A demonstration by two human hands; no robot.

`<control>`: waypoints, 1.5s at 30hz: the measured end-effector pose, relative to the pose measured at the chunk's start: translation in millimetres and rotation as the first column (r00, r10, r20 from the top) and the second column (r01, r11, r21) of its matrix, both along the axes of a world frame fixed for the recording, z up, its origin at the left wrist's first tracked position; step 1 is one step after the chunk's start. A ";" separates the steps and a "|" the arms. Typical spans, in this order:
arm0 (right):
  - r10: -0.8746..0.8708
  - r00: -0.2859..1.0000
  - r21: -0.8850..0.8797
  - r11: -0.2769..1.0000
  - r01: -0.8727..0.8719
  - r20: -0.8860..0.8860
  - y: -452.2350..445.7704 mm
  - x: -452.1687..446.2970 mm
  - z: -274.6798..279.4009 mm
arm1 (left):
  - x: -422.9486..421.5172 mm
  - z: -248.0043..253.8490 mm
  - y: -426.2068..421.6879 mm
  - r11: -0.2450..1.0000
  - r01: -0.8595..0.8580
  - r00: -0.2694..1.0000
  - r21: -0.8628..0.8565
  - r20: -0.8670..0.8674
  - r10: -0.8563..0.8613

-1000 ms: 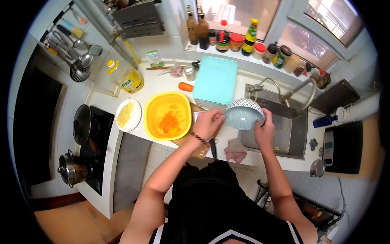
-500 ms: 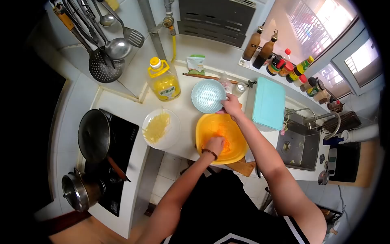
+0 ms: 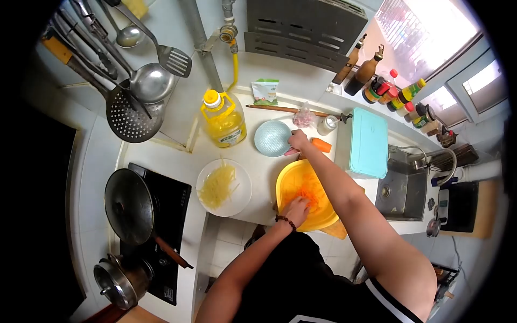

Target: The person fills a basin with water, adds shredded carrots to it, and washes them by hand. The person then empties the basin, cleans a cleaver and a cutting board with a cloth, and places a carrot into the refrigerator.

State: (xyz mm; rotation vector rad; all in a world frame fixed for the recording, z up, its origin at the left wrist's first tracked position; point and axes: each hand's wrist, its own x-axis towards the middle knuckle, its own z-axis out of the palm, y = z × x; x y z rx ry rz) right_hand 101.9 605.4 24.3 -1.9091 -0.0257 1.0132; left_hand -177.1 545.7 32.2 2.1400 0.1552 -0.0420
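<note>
My left hand (image 3: 298, 211) reaches into the yellow basin (image 3: 278, 194), fingers curled into the shredded carrot (image 3: 309, 197). Part of the carrot is hidden under the fingers. My right hand (image 3: 298, 141) grips the right rim of a pale blue textured bowl (image 3: 272, 138), which is just above or on the counter; I cannot tell which. No food shows inside this bowl. Close to the right wrist lies an orange carrot piece (image 3: 321, 145). A white plate (image 3: 245, 196) with pale yellow shreds (image 3: 218, 185) sits left of the basin.
An oil jug (image 3: 223, 121) stands behind the plate. On the left are a cooktop (image 3: 171, 202), a wok (image 3: 128, 206) and a steel pot (image 3: 121, 282). A turquoise-lidded box (image 3: 370, 141) stands before the sink (image 3: 401, 196) at right. Under the basin a wooden board (image 3: 336, 230) sticks out.
My right hand has brought the blue bowl lower and nearer the basin, and the carrot piece shows more. My left hand stays among the carrot shreds. The camera view has shifted.
</note>
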 end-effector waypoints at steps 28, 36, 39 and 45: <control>0.243 0.933 -0.056 0.970 -0.237 0.264 -62.4 6.4 -25.0 | 37.2 -17.2 -12.9 0.976 -0.119 0.895 0.184 -0.406 0.185; 0.301 0.564 -0.133 0.938 -0.319 0.769 -170.7 -70.4 77.2 | 78.8 -6.4 2.7 0.913 0.084 0.942 0.400 -0.329 0.057; 0.572 0.484 -0.380 0.813 -0.441 0.662 -190.2 -89.5 11.6 | 89.7 -28.6 1.1 0.879 0.094 0.955 0.467 -0.291 0.052; 0.731 0.392 -0.578 0.682 -0.447 0.558 -193.6 -111.3 -18.8 | 90.1 -25.6 7.8 0.827 0.238 0.945 0.510 -0.317 -0.076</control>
